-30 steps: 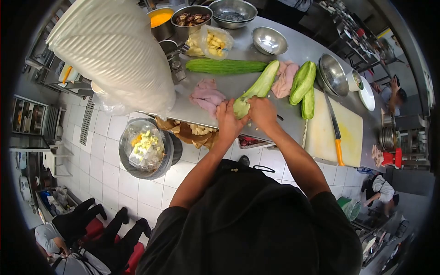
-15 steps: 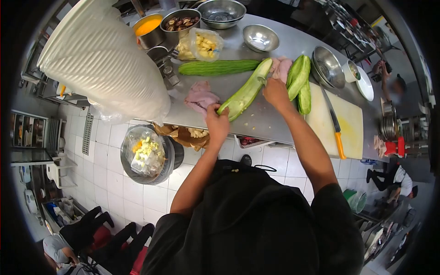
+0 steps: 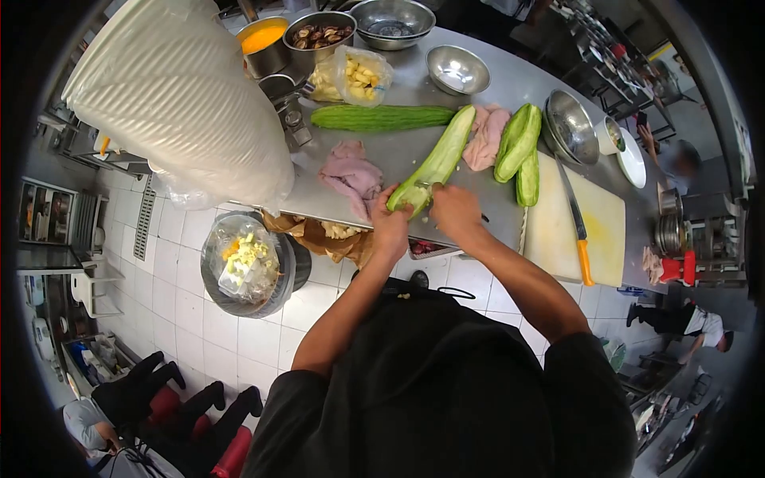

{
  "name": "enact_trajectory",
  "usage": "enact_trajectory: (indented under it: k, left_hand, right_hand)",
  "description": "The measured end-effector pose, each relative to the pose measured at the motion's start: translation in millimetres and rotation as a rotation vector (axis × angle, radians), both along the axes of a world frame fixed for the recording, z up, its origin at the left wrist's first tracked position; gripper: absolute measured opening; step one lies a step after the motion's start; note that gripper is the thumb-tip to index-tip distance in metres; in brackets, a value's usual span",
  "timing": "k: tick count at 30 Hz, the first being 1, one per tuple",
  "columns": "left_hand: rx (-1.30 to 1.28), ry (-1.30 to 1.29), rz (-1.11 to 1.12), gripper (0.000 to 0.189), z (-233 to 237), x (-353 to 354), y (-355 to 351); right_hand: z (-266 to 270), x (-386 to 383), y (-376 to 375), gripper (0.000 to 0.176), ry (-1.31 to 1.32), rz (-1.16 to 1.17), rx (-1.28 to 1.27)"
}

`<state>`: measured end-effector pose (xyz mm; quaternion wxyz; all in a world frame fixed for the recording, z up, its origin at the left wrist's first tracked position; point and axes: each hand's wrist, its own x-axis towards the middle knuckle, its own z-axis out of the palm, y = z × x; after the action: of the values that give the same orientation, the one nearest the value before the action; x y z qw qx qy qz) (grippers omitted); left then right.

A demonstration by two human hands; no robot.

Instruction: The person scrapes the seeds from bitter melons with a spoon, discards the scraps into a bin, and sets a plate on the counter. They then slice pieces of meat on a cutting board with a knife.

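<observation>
A long green gourd half (image 3: 446,154) lies cut side up on the steel counter, its pale hollow exposed. My left hand (image 3: 390,223) grips its near end. In my right hand (image 3: 456,210) is a spoon, its metal bowl (image 3: 423,185) in the hollow near that end and its dark handle tip sticking out behind the fist. Beyond lies a whole ridged gourd (image 3: 374,118). More hollowed halves (image 3: 519,143) rest to the right. Pinkish crumpled cloths (image 3: 351,177) lie on both sides of the gourd half, and small pale bits are scattered nearby.
At right, a knife with an orange handle (image 3: 586,259) lies on a white cutting board (image 3: 546,231). Metal bowls (image 3: 458,70), pots and a bag of yellow pieces (image 3: 362,77) stand behind. Wrapped stacked containers (image 3: 191,103) tower at left. A lined bin (image 3: 211,275) stands below. Other people are around.
My right hand has drawn the spoon along the hollow from the gourd half's far part to its near end, close to my left hand. The left hand keeps its hold.
</observation>
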<state>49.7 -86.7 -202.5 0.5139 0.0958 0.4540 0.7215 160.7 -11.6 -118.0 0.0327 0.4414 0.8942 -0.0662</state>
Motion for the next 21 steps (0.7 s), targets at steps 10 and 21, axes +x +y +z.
enact_trajectory:
  k: [10, 21]
  left_hand:
    - [-0.083, -0.585, -0.096, 0.046, 50, -12, 5]
    - [-0.031, -0.441, -0.031, 0.044, 24, 6, 15]
  right_hand:
    - [1, -2, 16, 0.018, 0.027, -0.160, -0.054]
    - [34, -15, -41, 0.022, -0.018, -0.012, -0.208]
